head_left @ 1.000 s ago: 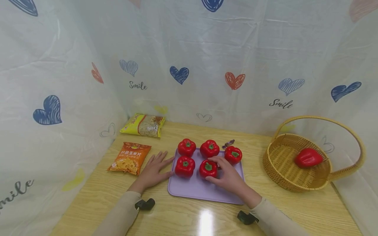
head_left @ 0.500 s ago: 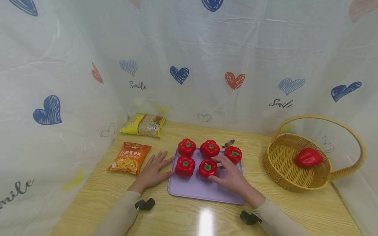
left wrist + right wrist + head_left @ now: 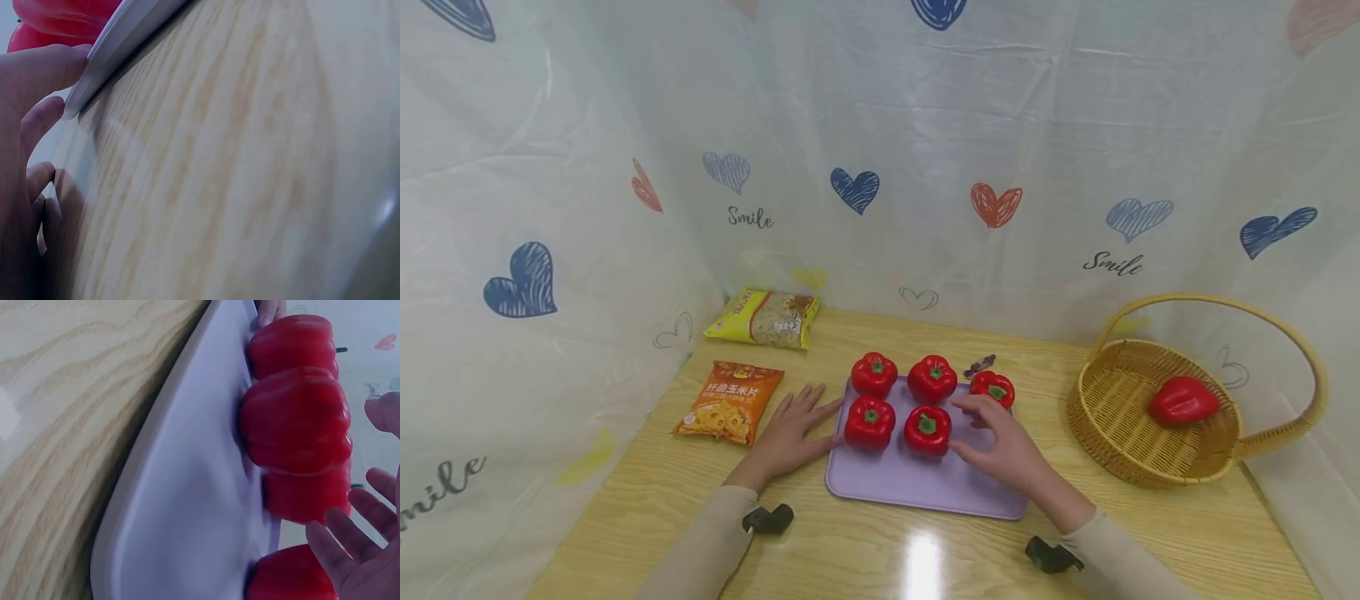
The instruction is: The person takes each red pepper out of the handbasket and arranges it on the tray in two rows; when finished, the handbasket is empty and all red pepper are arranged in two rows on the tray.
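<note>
On the lilac tray [image 3: 887, 485] stand several red bell peppers with green stems, two in the near row and the others behind. My left hand [image 3: 788, 437] lies spread on the table, its thumb and forefinger against the tray's left edge, as the left wrist view also shows. My right hand [image 3: 1003, 446] hovers over the tray's right side, fingers loosely bent and holding nothing. It stands just right of the near-row bell pepper [image 3: 927, 431], apart from it. Its fingers partly cover the far-right bell pepper [image 3: 992, 386].
At the right stands a wicker basket [image 3: 1120, 458] with a tall handle and one red bell pepper [image 3: 1183, 401] inside. An orange snack bag [image 3: 732, 402] and a yellow bag [image 3: 765, 318] lie at the left. Behind the tray is a small purple-wrapped candy [image 3: 980, 365].
My right hand has come away from the near-row bell pepper and shifted to the right. That pepper stands about where it was. My left hand has stayed in place.
</note>
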### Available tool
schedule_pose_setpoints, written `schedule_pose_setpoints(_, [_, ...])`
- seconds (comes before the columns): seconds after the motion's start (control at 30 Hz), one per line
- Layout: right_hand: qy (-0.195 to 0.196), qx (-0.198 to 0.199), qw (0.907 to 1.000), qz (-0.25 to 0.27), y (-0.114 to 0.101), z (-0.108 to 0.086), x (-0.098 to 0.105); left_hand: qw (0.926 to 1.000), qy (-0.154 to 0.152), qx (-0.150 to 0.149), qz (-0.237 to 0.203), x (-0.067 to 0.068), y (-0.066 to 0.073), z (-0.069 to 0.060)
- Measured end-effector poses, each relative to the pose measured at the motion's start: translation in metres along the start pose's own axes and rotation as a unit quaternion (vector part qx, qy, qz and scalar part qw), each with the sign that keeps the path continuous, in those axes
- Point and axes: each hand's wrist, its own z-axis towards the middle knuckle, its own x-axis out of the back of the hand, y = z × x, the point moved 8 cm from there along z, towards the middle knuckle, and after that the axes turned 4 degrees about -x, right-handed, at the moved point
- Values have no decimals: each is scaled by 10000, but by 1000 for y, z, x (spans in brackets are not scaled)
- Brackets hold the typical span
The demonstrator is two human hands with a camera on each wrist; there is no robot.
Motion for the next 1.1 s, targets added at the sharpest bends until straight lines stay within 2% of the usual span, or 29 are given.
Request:
schedule_pose_setpoints(0.2, [153,21,9998,-96,8,-5,15,10000,25,-29,-28,0,1,0])
schedule_pose_setpoints(0.5, [386,225,9990,55,17,-12,38,10000,61,-20,-58,0,0,-1])
schedule_pose_setpoints(0.77, [483,-14,9982,-356,28,-18,60,10000,70,-17,-29,0,-1,-1])
schedule_pose_setpoints(1.1, [640,-187,9963,-538,36,-26,86,10000,55,-37,-57,0,-1,-1])
